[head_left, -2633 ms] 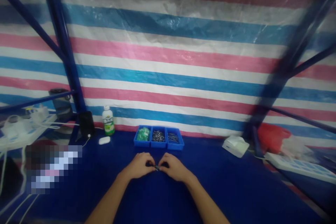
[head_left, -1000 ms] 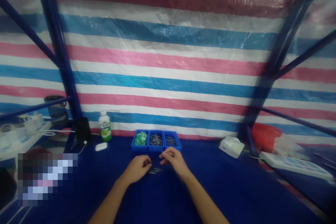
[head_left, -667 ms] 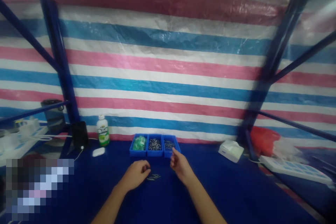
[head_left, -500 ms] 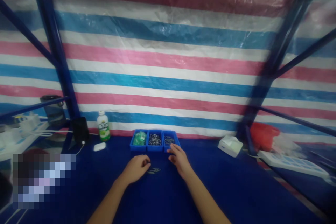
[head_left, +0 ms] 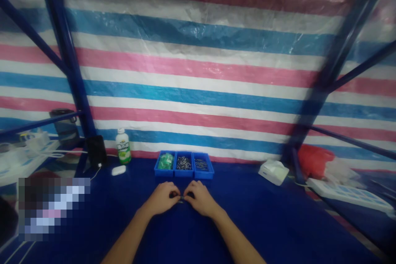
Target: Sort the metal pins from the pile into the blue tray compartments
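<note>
My left hand [head_left: 163,199] and my right hand [head_left: 200,199] meet fingertip to fingertip low over the blue table. Each is closed in a pinch, and whatever sits between the fingers is too small to make out. Thin metal pieces [head_left: 181,201] show just under the fingertips, partly hidden by them. Beyond the hands stand three blue bins in a row. The left bin [head_left: 163,173] holds green plastic packets, the middle bin [head_left: 184,173] short shiny metal parts, and the right bin [head_left: 204,174] thin, longer metal parts.
A white bottle with a green label [head_left: 123,148], a small white case [head_left: 119,170] and a black device [head_left: 96,151] on a cable stand at the left. Rightward are a white tissue pack [head_left: 274,172] and a power strip [head_left: 349,194]. Striped sheeting [head_left: 198,90] hangs behind.
My right hand has moved left and down from the front of the right bin to meet my left hand, its fingers closing into a pinch. The left hand has barely moved.
</note>
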Demonstrator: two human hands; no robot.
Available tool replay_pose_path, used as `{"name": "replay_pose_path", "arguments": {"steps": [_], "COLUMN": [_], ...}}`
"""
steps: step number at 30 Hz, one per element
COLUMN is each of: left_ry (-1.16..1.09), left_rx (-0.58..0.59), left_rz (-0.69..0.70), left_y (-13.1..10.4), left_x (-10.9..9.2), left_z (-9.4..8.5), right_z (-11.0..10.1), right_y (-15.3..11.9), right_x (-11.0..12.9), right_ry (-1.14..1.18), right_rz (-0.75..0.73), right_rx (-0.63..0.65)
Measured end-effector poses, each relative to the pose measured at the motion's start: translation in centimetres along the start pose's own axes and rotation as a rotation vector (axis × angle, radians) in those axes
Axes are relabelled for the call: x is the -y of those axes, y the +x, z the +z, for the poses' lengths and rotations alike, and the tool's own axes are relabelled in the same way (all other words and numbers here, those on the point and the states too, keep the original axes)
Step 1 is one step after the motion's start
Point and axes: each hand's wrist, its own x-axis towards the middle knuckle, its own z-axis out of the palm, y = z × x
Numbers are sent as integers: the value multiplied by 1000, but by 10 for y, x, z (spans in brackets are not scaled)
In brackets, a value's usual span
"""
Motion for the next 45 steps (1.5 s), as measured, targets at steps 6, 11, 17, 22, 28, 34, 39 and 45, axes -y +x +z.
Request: {"name": "replay_pose_path", "arguments": {"steps": [6, 11, 17, 22, 28, 34, 39, 45], "left_ry": [-12, -4, -6, -4, -10, -6, -12, 37], "left_rx": [-11, -30, -41, -40, -50, -43, -34, 1], "left_rz": [-12, -37, -63, -90, -86, -93, -75, -66], "left_y": [-2, -1, 1, -2, -1, -1, -4, -3], "left_x": [-1, 2, -2, -6, -2, -6, -5, -1], "left_z": [1, 2, -1, -3, -1, -5, -6, -6], "right_z": [0, 0, -7, -23, -34, -29, -24, -13], "right_y": [-1, 10, 18, 10, 10, 13, 11, 1], "right_x": [6, 4, -8, -4, -7, -22, -20, -8], "right_ry": [87, 500, 971, 1322, 1248, 1304, 1080, 222], "right_rz": [20, 66, 203, 178, 259, 538, 542, 1], "right_rx": [-66, -204, -332, -361, -323, -361, -369, -83]}}
